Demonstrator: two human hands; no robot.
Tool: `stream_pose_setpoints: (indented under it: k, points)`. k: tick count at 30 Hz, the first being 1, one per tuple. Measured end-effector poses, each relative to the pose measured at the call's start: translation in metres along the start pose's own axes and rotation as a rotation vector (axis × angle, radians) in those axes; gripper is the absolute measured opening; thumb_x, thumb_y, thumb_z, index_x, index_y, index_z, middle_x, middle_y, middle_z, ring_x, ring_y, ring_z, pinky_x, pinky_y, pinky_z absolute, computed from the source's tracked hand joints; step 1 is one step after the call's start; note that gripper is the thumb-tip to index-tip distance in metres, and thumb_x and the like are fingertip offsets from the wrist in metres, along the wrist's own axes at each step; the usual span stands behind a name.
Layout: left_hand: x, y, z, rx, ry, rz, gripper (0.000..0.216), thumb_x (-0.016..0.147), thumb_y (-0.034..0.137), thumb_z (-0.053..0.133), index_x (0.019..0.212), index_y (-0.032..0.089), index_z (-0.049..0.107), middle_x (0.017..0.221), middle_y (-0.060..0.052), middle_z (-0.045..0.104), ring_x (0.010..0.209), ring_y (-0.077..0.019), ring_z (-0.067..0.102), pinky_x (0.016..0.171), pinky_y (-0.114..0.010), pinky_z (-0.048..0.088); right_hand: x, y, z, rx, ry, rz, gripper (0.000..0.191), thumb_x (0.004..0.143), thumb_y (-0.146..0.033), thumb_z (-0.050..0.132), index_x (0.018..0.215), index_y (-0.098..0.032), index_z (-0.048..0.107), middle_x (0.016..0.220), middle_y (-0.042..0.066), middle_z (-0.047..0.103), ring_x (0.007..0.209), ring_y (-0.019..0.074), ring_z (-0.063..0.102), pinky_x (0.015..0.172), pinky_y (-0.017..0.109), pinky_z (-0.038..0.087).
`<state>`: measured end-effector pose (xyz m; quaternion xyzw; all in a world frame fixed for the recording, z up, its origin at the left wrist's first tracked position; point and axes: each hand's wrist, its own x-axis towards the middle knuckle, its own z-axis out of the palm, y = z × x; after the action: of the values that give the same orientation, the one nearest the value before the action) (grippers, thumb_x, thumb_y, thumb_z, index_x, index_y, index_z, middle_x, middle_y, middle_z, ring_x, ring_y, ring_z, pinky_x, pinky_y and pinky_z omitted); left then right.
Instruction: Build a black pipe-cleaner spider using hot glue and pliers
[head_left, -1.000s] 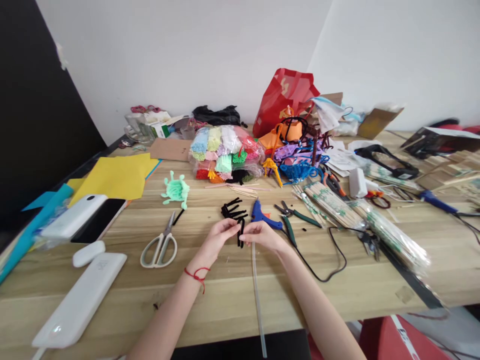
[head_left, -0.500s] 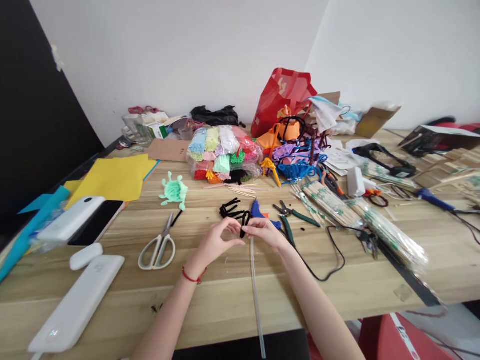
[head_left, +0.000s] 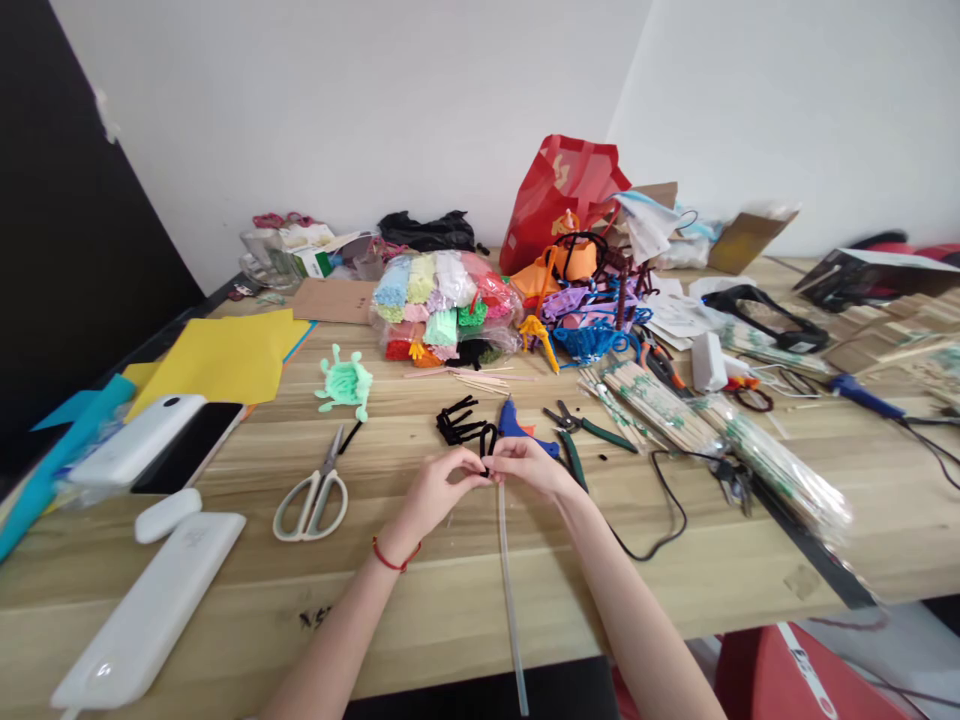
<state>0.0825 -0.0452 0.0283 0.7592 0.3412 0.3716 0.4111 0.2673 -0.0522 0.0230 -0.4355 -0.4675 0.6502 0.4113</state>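
A small loop of black pipe cleaner (head_left: pixel 488 437) stands up between my two hands. My left hand (head_left: pixel 444 488) pinches its lower end, thumb and forefinger together. From the other side my right hand (head_left: pixel 529 466) also has its fingertips closed on it. Just beyond lies a bundle of bent black pipe cleaners (head_left: pixel 456 420). Partly covered by my right hand is a blue glue gun (head_left: pixel 517 422), and a long translucent glue stick (head_left: pixel 510 600) runs from beneath that hand toward the table's front edge.
White-handled scissors (head_left: pixel 311 505) and a mint-green pipe-cleaner piece (head_left: pixel 346 385) lie to the left, near a white power bank (head_left: pixel 154 610). Green-handled pliers (head_left: pixel 574 455) and a black cable (head_left: pixel 679 510) are on the right. Bagged pipe cleaners (head_left: pixel 442 310) stand behind.
My left thumb and forefinger, apart before, have closed on the lower end of the black loop. My right hand keeps its pinch. The view has shifted slightly.
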Motion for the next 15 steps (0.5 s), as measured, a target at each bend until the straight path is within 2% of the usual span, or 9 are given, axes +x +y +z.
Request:
stream_pose_setpoints:
  k: [3,6,11,15]
  points:
    - [0.0008,-0.0037,0.0008,-0.065,0.039,-0.076,0.016,0.075,0.029,0.069,0.076,0.018,0.059,0.075,0.0,0.067,0.072,-0.014,0.064,0.07,-0.025,0.049,0.0004,0.0006,0.0006,-0.042,0.01,-0.024,0.033,0.06,-0.042,0.079,0.062,-0.015,0.061,0.053,-0.001,0.063,0.048,0.0098,0.055,0.051,0.023,0.042]
    - [0.0029,-0.0045,0.0006,-0.178,0.014,-0.171,0.019,0.073,0.027,0.07,0.077,0.018,0.054,0.074,0.001,0.065,0.071,-0.0138,0.064,0.068,-0.025,0.048,0.0006,0.0007,0.0022,-0.069,0.035,-0.056,0.034,0.06,-0.044,0.079,0.062,-0.015,0.061,0.054,-0.001,0.063,0.048,0.0103,0.055,0.051,0.023,0.042]
    - [0.0052,-0.0029,-0.0005,-0.412,-0.117,-0.306,0.033,0.071,0.023,0.071,0.089,0.02,0.044,0.067,0.006,0.059,0.066,-0.0104,0.061,0.067,-0.023,0.046,-0.0004,-0.0035,0.0034,-0.064,0.015,-0.084,0.036,0.06,-0.044,0.079,0.074,-0.015,0.062,0.06,-0.003,0.061,0.048,0.0072,0.05,0.048,0.021,0.039]
    - [0.0038,-0.002,-0.0048,-0.474,-0.257,-0.378,0.042,0.067,0.023,0.074,0.09,0.021,0.039,0.063,0.008,0.057,0.062,-0.01,0.06,0.061,-0.022,0.043,-0.0025,-0.006,-0.0004,-0.091,0.002,-0.097,0.035,0.069,-0.047,0.072,0.074,-0.014,0.062,0.049,-0.006,0.051,0.041,0.0047,0.041,0.044,0.02,0.033]
